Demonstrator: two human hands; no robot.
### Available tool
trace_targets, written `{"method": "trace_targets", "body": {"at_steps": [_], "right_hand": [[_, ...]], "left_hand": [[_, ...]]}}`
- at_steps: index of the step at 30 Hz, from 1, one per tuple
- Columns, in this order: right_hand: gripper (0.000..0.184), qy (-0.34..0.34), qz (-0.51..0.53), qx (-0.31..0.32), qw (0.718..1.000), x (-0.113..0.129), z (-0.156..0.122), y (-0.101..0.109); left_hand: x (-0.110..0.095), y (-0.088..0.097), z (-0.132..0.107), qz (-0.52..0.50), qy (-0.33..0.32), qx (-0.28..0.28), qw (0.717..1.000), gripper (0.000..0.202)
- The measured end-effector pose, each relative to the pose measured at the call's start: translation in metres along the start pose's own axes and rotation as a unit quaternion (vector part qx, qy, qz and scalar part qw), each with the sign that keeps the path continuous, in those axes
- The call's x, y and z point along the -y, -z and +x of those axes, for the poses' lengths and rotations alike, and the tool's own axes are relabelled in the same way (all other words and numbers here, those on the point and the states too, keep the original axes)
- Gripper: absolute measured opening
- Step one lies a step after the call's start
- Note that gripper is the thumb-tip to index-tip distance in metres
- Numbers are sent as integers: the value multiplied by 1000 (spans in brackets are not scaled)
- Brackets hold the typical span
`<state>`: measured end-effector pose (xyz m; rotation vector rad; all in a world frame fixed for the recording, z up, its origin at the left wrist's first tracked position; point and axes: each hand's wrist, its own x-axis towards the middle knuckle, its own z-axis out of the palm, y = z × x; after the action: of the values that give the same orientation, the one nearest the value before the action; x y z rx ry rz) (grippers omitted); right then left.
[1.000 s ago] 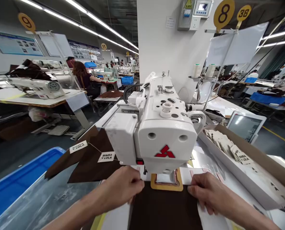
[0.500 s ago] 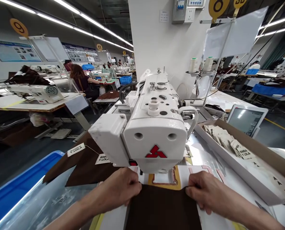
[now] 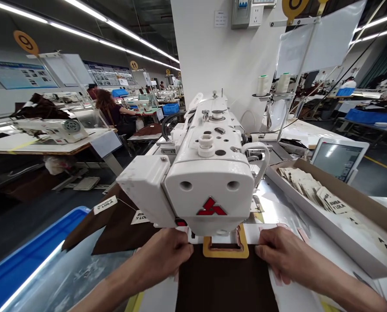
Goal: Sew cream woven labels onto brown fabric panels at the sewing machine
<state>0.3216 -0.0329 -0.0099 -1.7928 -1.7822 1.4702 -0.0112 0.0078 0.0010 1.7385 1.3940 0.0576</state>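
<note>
A dark brown fabric piece lies flat in front of the white sewing machine. My left hand pinches its far left corner, and my right hand pinches the far right corner. Between my hands, the machine's yellow frame clamp overlaps the fabric's far edge; the fabric shows inside its opening. To the left of the machine head, more brown fabric carries white printed labels joined by a thread. The needle is hidden behind the machine head.
A cardboard box of printed labels stands at right, with a tablet-like screen behind it. A blue bin is at lower left. Thread cones stand on a rack. A co-worker sits farther back at left.
Both hands have pushed the fabric slightly away from me. Its far edge, which lay just in front of the yellow clamp, is now beneath it. The camera view has shifted a little.
</note>
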Motion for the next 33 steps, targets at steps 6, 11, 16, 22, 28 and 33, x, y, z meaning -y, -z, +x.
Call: {"method": "trace_targets", "body": {"at_steps": [6,11,16,22,28,33], "right_hand": [[21,-11,28,52,998,2,-5,2],[14,-12,79,105,991,2,-13,3],[20,-13,38,77,996,-2,-15,0],[20,-24,38,69,997,5,-9,5],[25,-22,-17,13,1000,13,-3,11],[29,-9,-72,-34,997,11,17,20]], "left_hand": [[-35,21,-18,-22,22,87,996,34],[-48,33,-34,-58,19,152,986,34],[-21,12,-33,19,49,85,995,38],[-23,11,-23,-4,34,60,998,40],[-21,16,-2,-1,8,54,999,30],[-14,14,30,35,-20,-22,999,20]]}}
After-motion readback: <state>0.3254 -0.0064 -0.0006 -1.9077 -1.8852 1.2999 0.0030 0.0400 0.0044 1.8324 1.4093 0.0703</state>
